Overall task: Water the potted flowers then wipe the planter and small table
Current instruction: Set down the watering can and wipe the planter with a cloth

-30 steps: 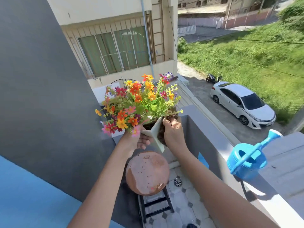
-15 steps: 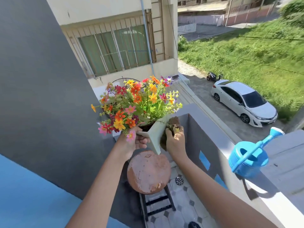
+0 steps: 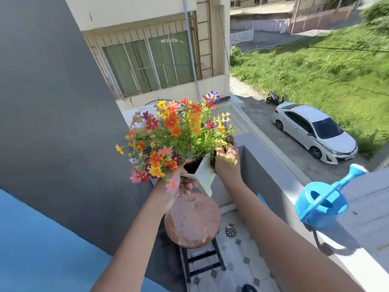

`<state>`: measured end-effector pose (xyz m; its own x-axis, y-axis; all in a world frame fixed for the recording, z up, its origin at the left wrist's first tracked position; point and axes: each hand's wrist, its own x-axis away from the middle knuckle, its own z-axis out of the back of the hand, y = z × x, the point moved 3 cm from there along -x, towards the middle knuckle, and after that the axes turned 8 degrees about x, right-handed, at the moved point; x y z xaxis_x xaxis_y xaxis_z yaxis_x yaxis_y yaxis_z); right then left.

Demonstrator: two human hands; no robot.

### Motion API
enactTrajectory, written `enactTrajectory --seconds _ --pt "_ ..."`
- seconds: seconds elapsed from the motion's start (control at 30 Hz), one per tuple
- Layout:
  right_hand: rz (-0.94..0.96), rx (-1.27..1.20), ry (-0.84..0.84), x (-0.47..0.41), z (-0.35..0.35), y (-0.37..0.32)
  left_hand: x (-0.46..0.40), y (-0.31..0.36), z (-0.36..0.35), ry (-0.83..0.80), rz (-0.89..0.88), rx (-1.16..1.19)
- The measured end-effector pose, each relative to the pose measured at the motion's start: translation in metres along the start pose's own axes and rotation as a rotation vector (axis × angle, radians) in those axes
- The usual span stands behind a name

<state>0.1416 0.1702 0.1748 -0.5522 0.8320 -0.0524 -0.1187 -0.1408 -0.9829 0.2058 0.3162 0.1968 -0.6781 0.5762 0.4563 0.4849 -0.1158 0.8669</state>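
Observation:
A white square planter [image 3: 203, 174] full of orange, red, pink and yellow flowers [image 3: 176, 133] is held up in the air above a small round table [image 3: 192, 220] with a worn reddish top. My left hand [image 3: 181, 186] grips the planter's near left side, partly hidden by blooms. On the right rim sits my right hand [image 3: 226, 159], pressing a brown cloth against it. A blue watering can [image 3: 322, 204] stands on the balcony ledge to the right, spout pointing up and right.
A grey balcony wall [image 3: 271, 165] with a flat ledge runs along the right. A tall grey wall [image 3: 52, 123] closes the left side. Below are a tiled floor with a drain [image 3: 230, 231] and the table's black frame [image 3: 202, 262].
Both hands have kept the planter raised above the table, and it has tilted and turned slightly. My right hand has slid along the planter's right rim with the cloth.

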Motion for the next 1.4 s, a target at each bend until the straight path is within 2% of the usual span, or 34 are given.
enactTrajectory --seconds 0.07,0.13,0.17,0.27,0.37,0.47,0.6,0.77,0.83,1.0,1.23,1.33,1.37,1.4 --pt "0.034 0.045 -0.065 -0.002 0.001 -0.003 0.002 0.002 -0.004 -0.016 0.032 -0.036" --pt "0.196 0.037 0.055 0.002 0.001 -0.016 0.002 0.004 -0.006 -0.005 0.039 -0.013" --pt "0.197 0.055 0.079 0.008 -0.002 -0.02 0.001 0.005 -0.007 0.006 0.033 0.015" --pt "0.251 0.132 0.057 0.034 -0.017 -0.02 -0.003 0.009 -0.006 0.034 -0.012 0.104" --pt "0.39 0.185 -0.047 0.063 -0.023 -0.001 -0.007 0.016 0.001 0.036 -0.048 0.152" --pt "0.451 0.261 -0.112 0.076 -0.026 0.03 -0.009 0.022 0.007 0.018 -0.064 0.152" --pt "0.35 0.26 -0.079 0.08 -0.023 0.056 -0.008 0.02 0.006 0.011 -0.066 0.166" --pt "0.208 0.164 -0.025 0.069 -0.021 0.048 -0.008 0.022 0.008 0.02 -0.085 0.192" --pt "0.221 0.07 -0.019 0.067 -0.026 0.028 -0.008 0.023 0.006 0.027 -0.09 0.178" --pt "0.323 0.037 0.038 0.055 -0.029 -0.024 -0.005 0.026 0.001 0.038 -0.121 0.14" --pt "0.235 -0.007 0.152 -0.003 -0.005 -0.027 0.011 0.026 0.012 -0.05 -0.103 0.032" --pt "0.165 0.233 -0.023 -0.04 0.003 0.012 0.012 0.028 0.02 -0.027 -0.1 -0.03" --pt "0.161 0.357 -0.127 -0.046 0.004 0.018 0.012 0.031 0.023 -0.011 -0.11 -0.051" --pt "0.208 0.492 -0.152 -0.052 0.01 0.029 0.011 0.034 0.026 0.002 -0.122 -0.064"
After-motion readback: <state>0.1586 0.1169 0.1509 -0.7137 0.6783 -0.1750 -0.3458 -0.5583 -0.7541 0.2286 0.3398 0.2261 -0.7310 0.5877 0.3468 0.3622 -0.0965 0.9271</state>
